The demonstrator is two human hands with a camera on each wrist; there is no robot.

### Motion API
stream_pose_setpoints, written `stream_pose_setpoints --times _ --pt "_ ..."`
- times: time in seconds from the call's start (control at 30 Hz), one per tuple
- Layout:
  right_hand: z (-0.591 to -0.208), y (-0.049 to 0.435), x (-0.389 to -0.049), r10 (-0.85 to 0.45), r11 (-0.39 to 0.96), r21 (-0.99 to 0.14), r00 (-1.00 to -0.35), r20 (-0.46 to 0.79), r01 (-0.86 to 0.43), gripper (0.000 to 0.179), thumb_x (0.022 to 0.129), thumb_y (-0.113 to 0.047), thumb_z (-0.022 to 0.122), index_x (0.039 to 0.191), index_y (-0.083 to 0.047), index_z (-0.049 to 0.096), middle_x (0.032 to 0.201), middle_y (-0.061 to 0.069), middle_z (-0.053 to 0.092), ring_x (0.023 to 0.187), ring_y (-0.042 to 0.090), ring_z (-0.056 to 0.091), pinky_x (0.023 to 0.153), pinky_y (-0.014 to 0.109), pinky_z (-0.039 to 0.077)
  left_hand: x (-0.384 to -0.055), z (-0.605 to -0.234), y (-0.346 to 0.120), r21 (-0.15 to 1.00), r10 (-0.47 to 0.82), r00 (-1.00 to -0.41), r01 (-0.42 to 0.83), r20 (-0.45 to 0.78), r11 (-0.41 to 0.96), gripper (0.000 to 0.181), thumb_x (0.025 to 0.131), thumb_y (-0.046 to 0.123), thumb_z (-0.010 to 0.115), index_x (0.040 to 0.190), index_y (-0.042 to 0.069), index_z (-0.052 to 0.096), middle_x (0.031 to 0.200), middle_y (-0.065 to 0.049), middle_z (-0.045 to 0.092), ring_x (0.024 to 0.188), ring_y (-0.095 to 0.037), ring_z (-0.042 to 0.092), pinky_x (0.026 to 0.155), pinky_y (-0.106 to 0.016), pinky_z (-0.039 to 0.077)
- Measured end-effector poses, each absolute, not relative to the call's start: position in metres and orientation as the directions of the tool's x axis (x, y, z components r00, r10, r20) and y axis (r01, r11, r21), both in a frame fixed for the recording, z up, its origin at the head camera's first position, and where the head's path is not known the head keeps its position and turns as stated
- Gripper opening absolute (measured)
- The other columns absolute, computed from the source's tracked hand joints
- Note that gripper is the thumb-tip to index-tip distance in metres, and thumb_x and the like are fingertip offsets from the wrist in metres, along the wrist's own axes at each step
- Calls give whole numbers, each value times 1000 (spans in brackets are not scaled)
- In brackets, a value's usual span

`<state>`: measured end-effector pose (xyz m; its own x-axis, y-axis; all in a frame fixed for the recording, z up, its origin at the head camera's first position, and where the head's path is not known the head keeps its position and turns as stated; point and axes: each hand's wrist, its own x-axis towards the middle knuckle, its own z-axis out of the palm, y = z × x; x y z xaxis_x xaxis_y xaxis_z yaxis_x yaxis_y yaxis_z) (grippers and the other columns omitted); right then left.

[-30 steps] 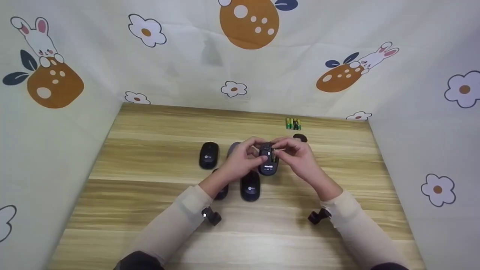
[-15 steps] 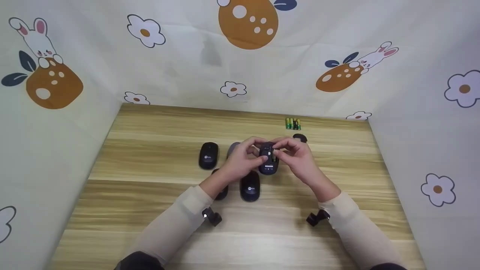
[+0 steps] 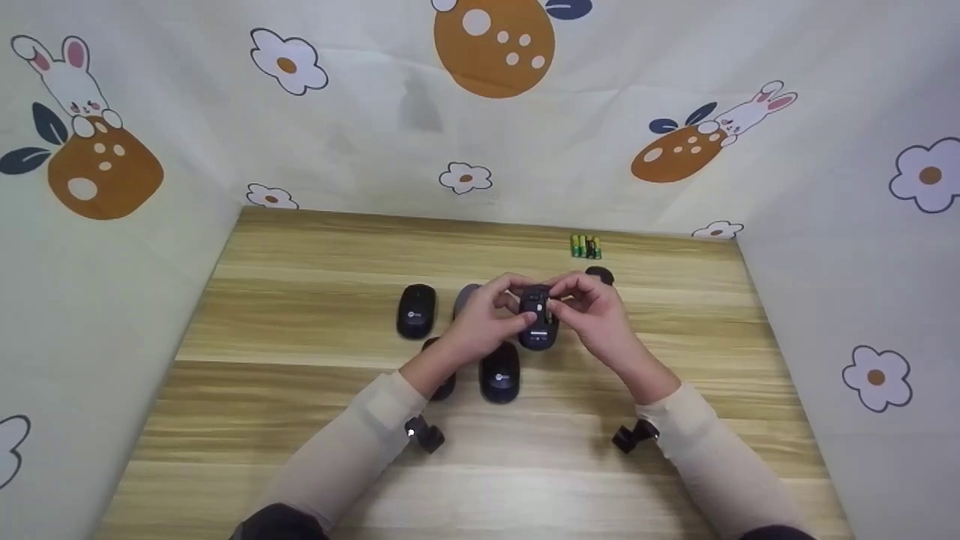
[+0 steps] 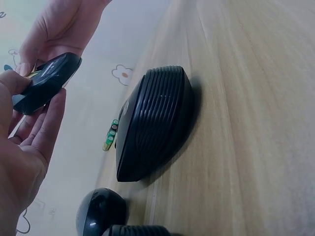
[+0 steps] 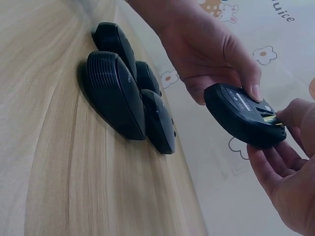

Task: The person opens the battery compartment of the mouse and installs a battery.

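A black computer mouse point(image 3: 538, 337) is held up over the table with its underside upward and its battery slot uncovered. My left hand point(image 3: 480, 319) grips it from the left, its thumb lying across the underside. A yellow battery point(image 5: 269, 118) shows in the slot, partly covered by fingers. At the slot my right hand point(image 3: 600, 311) pinches this battery with thumb and forefinger; its other fingers curl beneath the mouse in the right wrist view. How deep the battery sits I cannot tell.
Several other mice stand on the wooden table, including a black one point(image 3: 416, 311) and another point(image 3: 501, 373) near my left wrist. Green-and-yellow batteries point(image 3: 586, 247) lie in a row by the back wall. A small dark rounded piece point(image 3: 599, 275) is partly hidden behind my right hand.
The battery shows lying along the slot more plainly than a second ago. Both hands keep nearly the same place, with slight finger movement on the right.
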<state>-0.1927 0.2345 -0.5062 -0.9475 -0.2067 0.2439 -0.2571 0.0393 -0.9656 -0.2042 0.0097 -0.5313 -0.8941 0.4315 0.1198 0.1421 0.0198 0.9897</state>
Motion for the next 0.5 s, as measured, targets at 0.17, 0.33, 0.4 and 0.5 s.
stream_pose_setpoints --times 0.17,0.33,0.4,0.5 --pt "-507 232 -191 -189 40 -964 -949 251 -263 11 92 19 72 100 12 68 114 18 73 105 22 73 88 28 64 -203 -531 10 990 435 -893 137 112 27 46 100 8 81 144 8 66 127 -8 68 96 -21 71 70 -29 63" --pt "-507 230 -190 -173 46 -963 -952 254 -265 15 92 19 69 105 12 68 112 15 71 101 21 72 84 26 62 -203 -529 11 989 439 -891 144 113 37 47 100 9 82 144 9 66 129 -7 68 96 -20 71 69 -29 61" --pt "-507 230 -189 -166 60 -961 -952 256 -269 17 92 17 68 108 11 69 111 15 70 98 20 72 82 25 61 -203 -529 11 988 441 -890 149 117 37 47 100 9 82 144 8 66 128 -8 69 96 -20 71 69 -28 61" --pt "-507 230 -189 -158 90 -958 -953 257 -273 19 94 16 69 112 9 69 111 15 71 97 21 72 82 26 61 -203 -528 12 988 442 -889 149 120 31 47 100 9 82 144 8 66 128 -9 68 96 -21 71 69 -28 60"
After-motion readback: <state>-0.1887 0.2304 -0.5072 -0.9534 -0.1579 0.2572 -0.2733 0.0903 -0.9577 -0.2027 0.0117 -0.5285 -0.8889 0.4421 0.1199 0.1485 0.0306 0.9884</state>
